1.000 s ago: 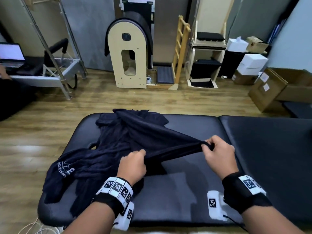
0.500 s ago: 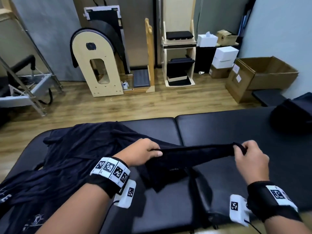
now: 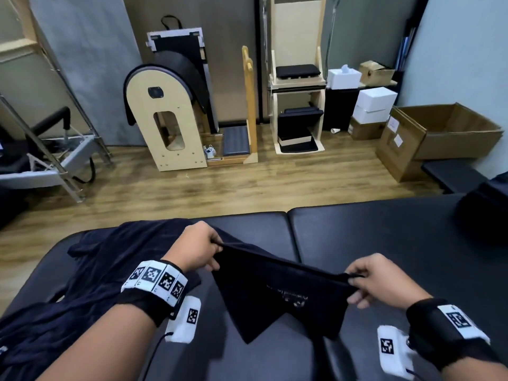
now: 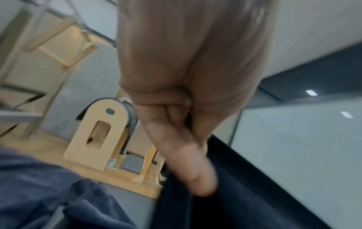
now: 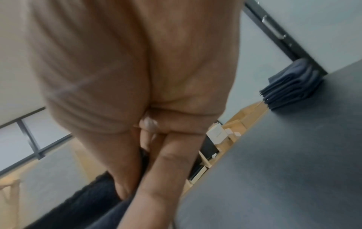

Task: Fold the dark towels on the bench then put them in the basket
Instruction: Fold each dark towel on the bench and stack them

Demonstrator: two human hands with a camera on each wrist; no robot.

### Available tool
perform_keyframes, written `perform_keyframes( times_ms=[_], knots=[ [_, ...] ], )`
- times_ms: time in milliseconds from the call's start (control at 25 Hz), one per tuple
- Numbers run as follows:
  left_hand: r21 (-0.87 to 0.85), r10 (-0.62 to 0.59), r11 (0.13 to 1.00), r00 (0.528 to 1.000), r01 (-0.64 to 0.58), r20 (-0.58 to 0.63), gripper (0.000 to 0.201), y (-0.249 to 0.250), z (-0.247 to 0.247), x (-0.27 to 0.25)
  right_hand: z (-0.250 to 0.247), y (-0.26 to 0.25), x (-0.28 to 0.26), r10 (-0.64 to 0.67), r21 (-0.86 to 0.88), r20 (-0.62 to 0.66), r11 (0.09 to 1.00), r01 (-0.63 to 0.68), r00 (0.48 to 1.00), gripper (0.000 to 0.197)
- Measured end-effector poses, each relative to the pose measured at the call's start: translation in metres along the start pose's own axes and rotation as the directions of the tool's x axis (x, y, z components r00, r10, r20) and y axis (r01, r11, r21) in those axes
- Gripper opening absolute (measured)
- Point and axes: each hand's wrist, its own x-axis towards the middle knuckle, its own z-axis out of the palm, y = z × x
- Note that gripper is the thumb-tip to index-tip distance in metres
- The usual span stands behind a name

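Note:
A dark navy towel (image 3: 280, 295) hangs stretched between my two hands above the black padded bench (image 3: 371, 237). My left hand (image 3: 211, 250) pinches its upper left corner; the left wrist view shows the fingers curled over the cloth (image 4: 225, 193). My right hand (image 3: 354, 284) pinches the opposite corner, fingers and thumb closed on the edge (image 5: 143, 156). A heap of unfolded dark towels (image 3: 82, 292) lies on the bench to the left, under my left forearm. A stack of folded dark towels (image 5: 291, 86) sits at the bench's far right (image 3: 483, 207). No basket is in view.
Beyond the bench is wooden floor with a pilates barrel (image 3: 167, 116), a wooden chair unit (image 3: 298, 105), white boxes (image 3: 373, 105) and an open cardboard box (image 3: 439, 133). A metal-framed reformer (image 3: 49, 158) stands at the left.
Both hands have lifted the towel free of the heap and carried it to the right. It has opened from a taut bunched strip into a hanging sheet, and the view has swung right.

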Motion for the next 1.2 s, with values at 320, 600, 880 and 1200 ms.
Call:
perform_keyframes(
  times_ms=[320,600,880,1200],
  knots=[
    [0.121,0.237,0.971,0.806,-0.205,-0.542,0.029,0.057,-0.172,0.088,-0.069,-0.192,0.104,-0.361,-0.138,-0.541,0.929,0.343,0.760,0.016],
    [0.397,0.494,0.869,0.457,-0.296,-0.740,0.030,0.123,-0.255,0.048,-0.143,-0.258,0.078,-0.478,-0.131,-0.794,0.738,0.662,0.375,0.010],
    [0.449,0.540,0.842,0.478,-0.300,-0.693,0.021,0.112,-0.137,0.002,-0.134,-0.140,0.028,-0.491,-0.165,-0.736,0.798,0.580,0.466,0.011],
    [0.284,0.176,0.956,0.926,-0.080,-0.334,0.015,0.078,0.086,-0.043,-0.085,0.073,-0.021,-0.332,-0.257,-0.479,0.938,0.232,0.812,0.015]
  ],
)
